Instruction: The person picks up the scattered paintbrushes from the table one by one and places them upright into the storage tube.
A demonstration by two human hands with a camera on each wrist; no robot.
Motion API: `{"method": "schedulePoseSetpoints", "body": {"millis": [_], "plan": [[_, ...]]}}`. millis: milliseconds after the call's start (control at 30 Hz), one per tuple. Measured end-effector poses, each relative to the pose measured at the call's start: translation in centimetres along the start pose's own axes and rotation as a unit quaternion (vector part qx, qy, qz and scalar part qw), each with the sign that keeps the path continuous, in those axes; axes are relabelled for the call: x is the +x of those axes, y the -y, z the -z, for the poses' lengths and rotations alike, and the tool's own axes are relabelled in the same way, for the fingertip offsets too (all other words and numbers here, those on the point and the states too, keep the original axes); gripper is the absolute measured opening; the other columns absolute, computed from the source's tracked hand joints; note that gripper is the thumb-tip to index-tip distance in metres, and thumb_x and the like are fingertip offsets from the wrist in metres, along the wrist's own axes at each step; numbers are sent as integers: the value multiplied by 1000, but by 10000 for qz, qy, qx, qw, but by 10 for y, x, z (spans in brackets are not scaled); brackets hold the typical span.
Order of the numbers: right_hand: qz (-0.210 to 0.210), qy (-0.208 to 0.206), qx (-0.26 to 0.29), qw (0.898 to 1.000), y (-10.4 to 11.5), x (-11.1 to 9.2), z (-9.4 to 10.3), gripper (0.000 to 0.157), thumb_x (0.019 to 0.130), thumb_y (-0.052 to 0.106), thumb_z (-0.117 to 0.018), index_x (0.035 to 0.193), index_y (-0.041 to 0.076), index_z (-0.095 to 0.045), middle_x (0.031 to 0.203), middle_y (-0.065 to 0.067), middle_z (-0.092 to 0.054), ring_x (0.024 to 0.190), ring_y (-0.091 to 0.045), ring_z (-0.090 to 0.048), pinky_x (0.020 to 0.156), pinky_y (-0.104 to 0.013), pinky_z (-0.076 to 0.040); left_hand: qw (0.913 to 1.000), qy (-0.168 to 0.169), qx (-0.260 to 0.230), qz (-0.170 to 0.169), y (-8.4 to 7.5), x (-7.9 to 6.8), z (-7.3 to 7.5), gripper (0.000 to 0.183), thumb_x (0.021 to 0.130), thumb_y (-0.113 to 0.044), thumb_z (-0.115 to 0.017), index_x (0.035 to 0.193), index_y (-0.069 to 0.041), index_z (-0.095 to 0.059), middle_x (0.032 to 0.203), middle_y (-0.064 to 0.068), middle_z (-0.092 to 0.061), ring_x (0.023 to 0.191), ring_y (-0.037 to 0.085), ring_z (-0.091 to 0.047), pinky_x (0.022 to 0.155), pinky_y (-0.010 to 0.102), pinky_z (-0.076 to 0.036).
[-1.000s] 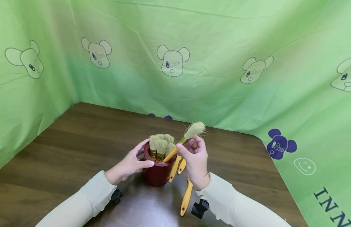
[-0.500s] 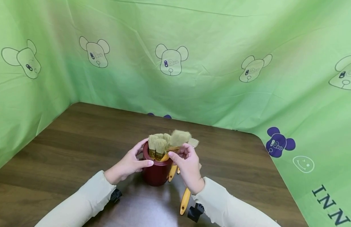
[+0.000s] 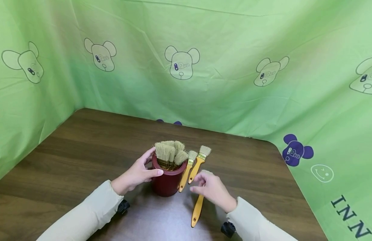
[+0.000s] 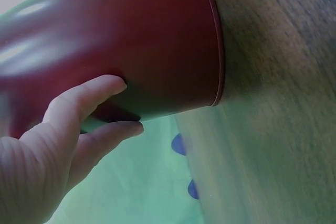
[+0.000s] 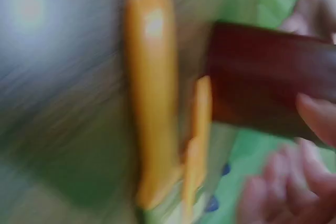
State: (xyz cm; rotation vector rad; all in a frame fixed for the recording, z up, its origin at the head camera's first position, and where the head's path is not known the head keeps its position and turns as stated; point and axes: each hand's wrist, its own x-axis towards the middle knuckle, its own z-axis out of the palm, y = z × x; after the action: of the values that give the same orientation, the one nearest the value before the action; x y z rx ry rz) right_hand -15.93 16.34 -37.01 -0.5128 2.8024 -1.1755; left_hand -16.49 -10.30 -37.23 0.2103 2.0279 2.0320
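My left hand [image 3: 134, 177] grips the dark red cylindrical pot [image 3: 165, 184], thumb at the front of the rim and fingers round its far side. In the left wrist view, two fingers [image 4: 86, 95] press against the pot's smooth wall. Several bristle brushes [image 3: 166, 152] stand in the pot, bristles up. My right hand [image 3: 214, 189] hovers over a paintbrush with a yellow handle [image 3: 197, 212], its fingers loosely bent with nothing between them. The hand hides the middle of that brush. Blurred in the right wrist view, the brush handle [image 5: 152, 77] lies apart from the fingers.
Two more yellow-handled paintbrushes, a nearer one [image 3: 184, 175] and a farther one [image 3: 195, 169], lie on the brown wooden table [image 3: 113, 134] just right of the pot. A green cloth [image 3: 222, 100] printed with mouse heads hangs round the table's back and sides.
My right hand lowered a paintbrush into the pot and let it go, then moved right and down to above the brush on the table. My left hand stayed on the pot.
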Motion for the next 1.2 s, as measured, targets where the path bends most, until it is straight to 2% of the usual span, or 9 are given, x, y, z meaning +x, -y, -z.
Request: {"method": "schedulePoseSetpoints", "body": {"millis": [67, 167, 300, 533, 733, 833, 967, 1100, 1200], "plan": [[36, 356, -843, 9958, -8, -6, 0, 23, 74, 16, -80, 87, 8, -62, 63, 7, -50, 54, -7, -44, 49, -26, -36, 10000, 8, -5, 1, 0, 0, 0, 90, 84, -8, -70, 153, -8, -12, 146, 33, -23, 102, 31, -58, 68, 37, -49], [-6, 544, -1800, 9822, -15, -14, -2, 26, 73, 26, -81, 87, 13, -62, 59, 9, -46, 52, -10, -42, 45, -30, -34, 10000, 5, 4, 9, 0, 0, 0, 89, 84, -8, -70, 153, -8, -13, 147, 33, -23, 109, 38, -55, 71, 40, -50], [-77, 554, -2452, 9678, -18, -19, -6, 29, 73, 32, -81, 89, 16, -64, 57, 7, -44, 53, -14, -43, 43, -34, -34, 10000, -3, 34, 23, 0, 0, 0, 89, 85, -9, -70, 153, -8, -13, 147, 33, -22, 119, 48, -48, 79, 49, -50], [-393, 950, -2419, 9648, -20, -15, -1, 20, 73, 17, -79, 89, 14, -67, 67, 4, -53, 61, -14, -47, 50, -35, -39, 10000, -9, 35, 45, -1, -1, -1, 89, 85, -9, -69, 153, -8, -13, 147, 33, -22, 120, 50, -45, 82, 55, -48], [-295, 1016, -2389, 9653, -35, -11, 18, 25, 66, -1, -78, 84, 12, -66, 74, -1, -61, 64, -16, -53, 56, -34, -44, 9999, -6, 113, -8, -1, 0, 0, 88, 85, -9, -69, 153, -8, -13, 146, 33, -23, 118, 49, -48, 80, 53, -49], [-35, 883, -2821, 9553, -46, -11, 28, 28, 66, -8, -72, 80, 15, -65, 78, 0, -63, 66, -17, -56, 54, -38, -46, 9999, -11, 110, 4, 0, -1, 0, 88, 85, -9, -69, 153, -8, -13, 147, 33, -23, 119, 50, -46, 81, 55, -49], [353, 750, -3337, 9390, -57, -10, 37, 28, 71, -8, -66, 72, 19, -57, 71, 4, -56, 62, -16, -54, 46, -40, -42, 9999, -56, 73, 57, 0, -1, 0, 88, 85, -8, -69, 153, -8, -13, 147, 33, -22, 122, 52, -43, 83, 56, -48], [-98, 805, -2968, 9515, -60, -1, 44, 22, 74, 5, -75, 86, 14, -60, 79, 1, -59, 69, -18, -57, 52, -41, -44, 9999, -36, 103, 34, 0, -1, 1, 88, 85, -9, -69, 153, -8, -13, 147, 33, -22, 121, 51, -44, 82, 54, -49], [-584, 855, -2425, 9646, -61, 9, 48, 39, 73, 13, -80, 106, 8, -61, 85, -2, -60, 71, -18, -55, 56, -38, -43, 9999, 8, 139, 0, -1, 0, 1, 88, 86, -10, -69, 153, -8, -13, 147, 33, -22, 120, 50, -46, 81, 53, -49]]}}
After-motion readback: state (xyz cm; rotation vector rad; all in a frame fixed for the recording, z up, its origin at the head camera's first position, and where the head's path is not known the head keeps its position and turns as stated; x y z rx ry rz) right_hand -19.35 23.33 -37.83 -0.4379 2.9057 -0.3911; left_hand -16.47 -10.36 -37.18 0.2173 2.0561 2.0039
